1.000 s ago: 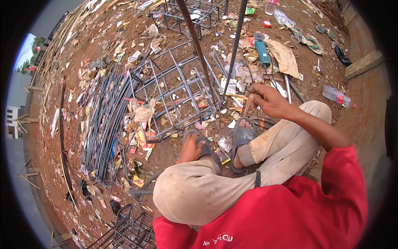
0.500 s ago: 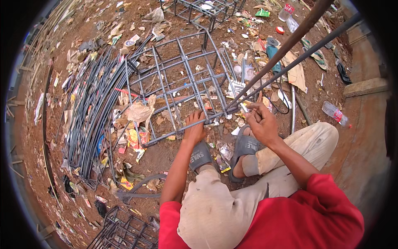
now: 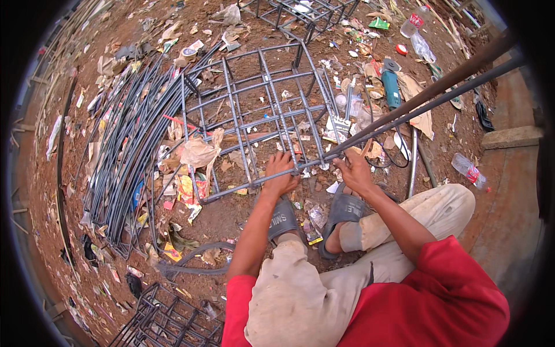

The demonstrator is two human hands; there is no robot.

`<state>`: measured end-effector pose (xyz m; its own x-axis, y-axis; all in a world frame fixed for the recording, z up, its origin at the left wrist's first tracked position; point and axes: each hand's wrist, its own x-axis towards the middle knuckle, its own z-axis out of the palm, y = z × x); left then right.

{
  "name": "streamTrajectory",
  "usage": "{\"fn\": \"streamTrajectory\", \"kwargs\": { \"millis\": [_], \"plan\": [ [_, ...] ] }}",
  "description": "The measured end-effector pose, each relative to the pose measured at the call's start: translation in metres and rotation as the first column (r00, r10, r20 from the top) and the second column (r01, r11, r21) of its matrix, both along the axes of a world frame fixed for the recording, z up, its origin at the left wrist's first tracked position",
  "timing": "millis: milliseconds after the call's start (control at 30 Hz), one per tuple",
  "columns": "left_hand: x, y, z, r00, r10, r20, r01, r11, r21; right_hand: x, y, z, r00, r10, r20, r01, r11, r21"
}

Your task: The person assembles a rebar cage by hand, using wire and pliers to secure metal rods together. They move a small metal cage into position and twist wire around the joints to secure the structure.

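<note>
A grid-like rebar cage lies on the littered ground in front of me. My left hand is closed over its near bar, fingers curled to the far side. At the cage's near right corner, my right hand has its fingers bent together in a pinch; whatever is between them is too small to make out. Two long bars, one rusty brown and one dark grey, slant from that corner up to the upper right, just beyond my right hand.
A bundle of thin steel rods lies left of the cage. Beyond my right hand are a green angle grinder and a metal pipe. More cages stand at the top and lower left. A plastic bottle lies right.
The two long bars have swung lower toward the right. My right hand has dropped slightly and moved closer to the cage corner. My left hand remains on the near bar.
</note>
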<state>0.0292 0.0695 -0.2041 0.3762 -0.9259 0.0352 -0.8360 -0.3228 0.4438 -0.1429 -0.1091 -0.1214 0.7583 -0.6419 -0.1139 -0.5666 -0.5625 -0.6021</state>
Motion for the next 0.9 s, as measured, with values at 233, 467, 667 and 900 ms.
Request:
{"fn": "streamTrajectory", "kwargs": {
  "millis": [233, 467, 667, 900],
  "plan": [
    [0.008, 0.002, 0.0, 0.995, -0.074, -0.067, 0.071, 0.996, -0.046, 0.005, -0.003, 0.007, 0.992, 0.128, 0.023, -0.124, 0.985, -0.123],
    [0.02, -0.005, 0.017, 0.971, -0.096, -0.221, 0.066, 0.988, -0.142, 0.019, -0.016, 0.02, 0.97, 0.153, 0.191, -0.115, 0.974, -0.194],
    [0.029, -0.007, 0.046, 0.967, -0.063, -0.246, 0.019, 0.984, -0.175, 0.045, -0.029, 0.069, 0.957, 0.198, 0.213, -0.156, 0.967, -0.2],
    [0.062, -0.032, 0.138, 0.899, 0.055, -0.434, -0.081, 0.996, -0.042, 0.107, -0.05, 0.139, 0.925, 0.099, 0.367, -0.067, 0.993, -0.098]
  ]
}}
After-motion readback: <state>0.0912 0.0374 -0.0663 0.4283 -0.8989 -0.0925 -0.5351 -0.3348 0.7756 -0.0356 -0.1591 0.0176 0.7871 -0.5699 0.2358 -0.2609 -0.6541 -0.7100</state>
